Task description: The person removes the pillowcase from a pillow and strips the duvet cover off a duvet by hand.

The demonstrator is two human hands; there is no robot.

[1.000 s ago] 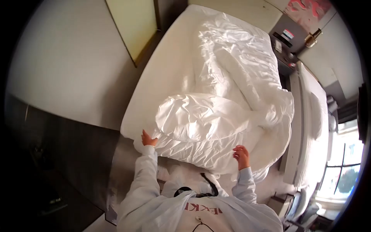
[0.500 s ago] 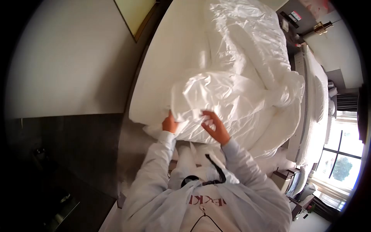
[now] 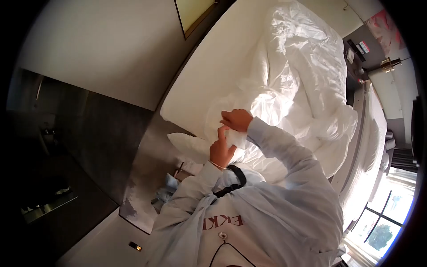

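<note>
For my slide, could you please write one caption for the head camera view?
The left hand and right hand close together over a rumpled white duvet on a bed.

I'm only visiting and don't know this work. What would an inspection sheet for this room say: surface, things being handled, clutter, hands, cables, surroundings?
Surface: bed, white and fairly smooth toward the picture's left.
Job's things: white duvet, crumpled, spread over the bed's other side and near end.
Clutter: small dark object with a bright patch, lower left; blue-grey items on the floor, too unclear to identify.
Hands: left hand just below right hand in the picture; white fabric shows between them, grip unclear.
Cables: nothing seen.
Surroundings: second bed, brass-coloured lamp and window, all at the picture's right.
</note>
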